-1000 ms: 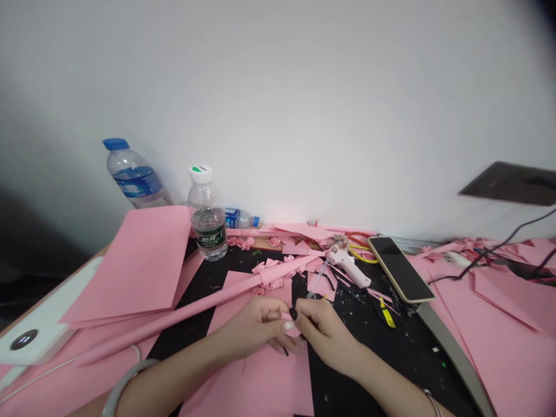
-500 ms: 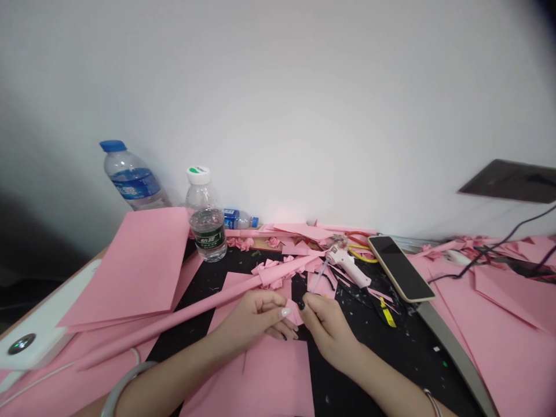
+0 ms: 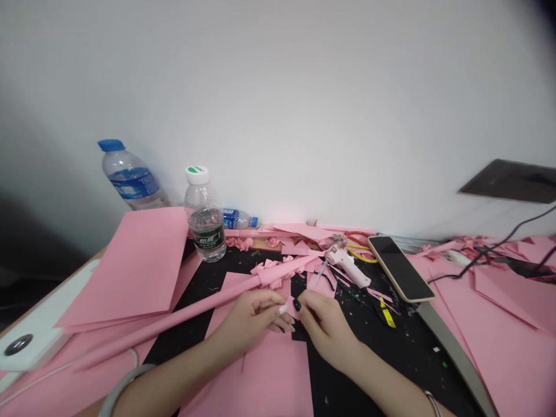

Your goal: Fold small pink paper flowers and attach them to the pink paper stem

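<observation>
Between my two hands is a small piece of pink paper [image 3: 291, 308], mostly covered by fingers. My left hand [image 3: 256, 315] pinches it from the left, thumb on top. From the right, my right hand [image 3: 325, 321] closes thumb and forefinger on its other edge. Below them lies a flat pink sheet [image 3: 273, 379] on the black mat [image 3: 369, 365]. A long rolled pink paper tube [image 3: 186, 315] runs diagonally behind my left hand, with folded pink paper pieces [image 3: 271, 272] near its far end. Beyond my right hand rests a white glue gun [image 3: 347, 263].
A phone [image 3: 402, 269] lies right of the glue gun. Upright bottles, a clear one [image 3: 206, 226] and a blue-capped one [image 3: 132, 179], stand back left. Pink sheets [image 3: 130, 266] lie over a white device [image 3: 43, 341]. A curved grey strip [image 3: 456, 353] borders more pink paper [image 3: 516, 359].
My right thumb and forefinger have shifted slightly left and closed on the small pink paper's edge. My left hand's fingers have drawn in a little around it.
</observation>
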Tool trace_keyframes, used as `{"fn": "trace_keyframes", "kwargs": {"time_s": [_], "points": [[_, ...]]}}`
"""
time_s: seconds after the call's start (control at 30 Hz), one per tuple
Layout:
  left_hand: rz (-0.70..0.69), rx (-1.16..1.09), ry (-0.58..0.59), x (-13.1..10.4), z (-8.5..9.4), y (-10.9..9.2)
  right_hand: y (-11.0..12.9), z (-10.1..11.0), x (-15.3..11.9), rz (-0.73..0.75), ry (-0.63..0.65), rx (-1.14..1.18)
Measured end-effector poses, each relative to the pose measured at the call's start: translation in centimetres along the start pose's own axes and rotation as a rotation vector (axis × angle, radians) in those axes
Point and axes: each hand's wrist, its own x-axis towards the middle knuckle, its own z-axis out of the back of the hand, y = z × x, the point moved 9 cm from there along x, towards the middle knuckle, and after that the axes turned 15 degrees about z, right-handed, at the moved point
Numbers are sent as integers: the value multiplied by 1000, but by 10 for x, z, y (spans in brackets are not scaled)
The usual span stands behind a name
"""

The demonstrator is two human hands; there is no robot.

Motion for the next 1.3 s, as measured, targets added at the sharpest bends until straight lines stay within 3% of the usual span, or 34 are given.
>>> {"fn": "trace_keyframes", "kwargs": {"time_s": [0.2, 0.4, 0.8, 1.3], "points": [[-69, 15, -124, -2, 11, -6, -6, -6, -3, -55, 20, 76], [-225, 233, -219, -17, 10, -27, 1, -6, -3, -30, 32, 24], [-411, 477, -275, -25, 2, -40, 3, -9, -4, -23, 48, 28], [-482, 596, -255, -26, -2, -42, 3, -9, -3, -23, 52, 31]]}}
